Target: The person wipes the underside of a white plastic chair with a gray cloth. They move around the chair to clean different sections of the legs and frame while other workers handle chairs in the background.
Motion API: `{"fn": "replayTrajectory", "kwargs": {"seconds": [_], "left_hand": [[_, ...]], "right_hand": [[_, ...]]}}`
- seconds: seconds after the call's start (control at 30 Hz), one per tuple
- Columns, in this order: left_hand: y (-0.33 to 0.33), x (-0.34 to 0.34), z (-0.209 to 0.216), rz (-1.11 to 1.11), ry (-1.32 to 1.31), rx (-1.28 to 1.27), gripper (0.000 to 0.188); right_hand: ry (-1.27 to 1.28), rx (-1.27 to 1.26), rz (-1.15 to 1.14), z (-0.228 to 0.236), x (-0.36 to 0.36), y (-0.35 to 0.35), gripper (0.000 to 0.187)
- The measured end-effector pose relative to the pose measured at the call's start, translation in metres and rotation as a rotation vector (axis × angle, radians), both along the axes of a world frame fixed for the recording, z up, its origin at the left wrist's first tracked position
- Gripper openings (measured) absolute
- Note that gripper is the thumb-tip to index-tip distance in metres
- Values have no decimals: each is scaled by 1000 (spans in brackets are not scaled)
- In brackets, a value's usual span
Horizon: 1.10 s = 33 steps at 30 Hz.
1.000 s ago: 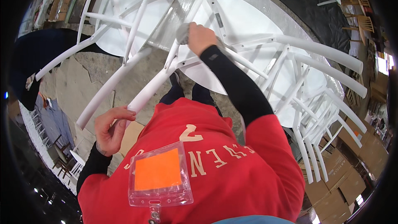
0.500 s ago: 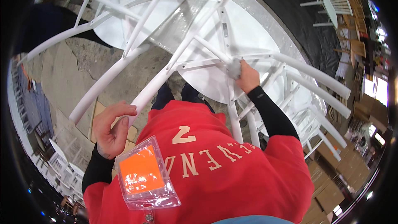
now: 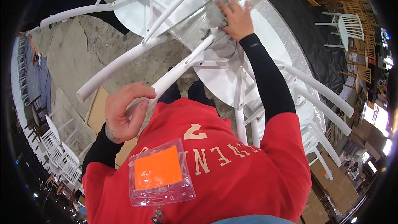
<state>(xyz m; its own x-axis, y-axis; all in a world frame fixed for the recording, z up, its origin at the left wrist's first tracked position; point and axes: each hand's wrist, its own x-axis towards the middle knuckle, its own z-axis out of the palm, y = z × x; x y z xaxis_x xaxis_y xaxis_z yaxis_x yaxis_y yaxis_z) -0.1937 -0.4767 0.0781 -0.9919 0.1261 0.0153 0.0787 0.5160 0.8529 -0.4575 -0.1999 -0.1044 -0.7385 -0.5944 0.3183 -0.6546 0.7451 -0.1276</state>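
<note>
An upturned white chair (image 3: 267, 27) lies in front of me, its legs pointing up and outward. My left hand (image 3: 126, 110) is closed around the near end of one white leg (image 3: 172, 78), thumb and fingers curled about it. Farther up, my right hand (image 3: 237, 20) presses a soft grey rag (image 3: 215, 15) against the frame, near where that leg meets another leg. The rag's exact kind is hard to make out, as my fingers cover part of it. To the left, another upturned white chair (image 3: 128, 18) stands close by.
More white chair legs (image 3: 325, 112) crowd the right side. Plastic wrap (image 3: 286, 25) lies under the chairs, beside a black sheet (image 3: 306, 43). A dark-clothed person (image 3: 62, 0) is at the far left. Stacked cardboard boxes (image 3: 338, 182) stand at right; white chairs (image 3: 62, 153) stand at left.
My right hand has moved the grey rag up and away, from the stretcher joint to the leg's far part. The left hand keeps its hold, and the chair has shifted slightly in view.
</note>
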Motion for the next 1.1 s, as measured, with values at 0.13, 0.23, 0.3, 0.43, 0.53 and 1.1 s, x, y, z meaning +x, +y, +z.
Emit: {"fn": "replayTrajectory", "kwargs": {"seconds": [0.13, 0.23, 0.3, 0.43, 0.53, 1.1], "left_hand": [[-1, 2, 0, -3, 10, -36, 21], [0, 0, 0, -8, 21, -27, 22], [0, -1, 0, -13, 35, -5, 23], [-1, -1, -1, -32, 106, -17, 23], [-3, -3, -1, -47, 128, 12, 24], [4, -1, -8, 9, 79, 90, 22]], "right_hand": [[-553, 208, 104, -18, 35, -50, 62], [-448, 213, 285, -43, 103, -83, 64], [-408, 47, 422, -55, 118, -83, 61], [-487, 295, 454, -28, 47, -54, 54], [-103, 294, 157, -14, -12, -23, 52], [-738, -1150, -671, -3, 55, 27, 51]]}}
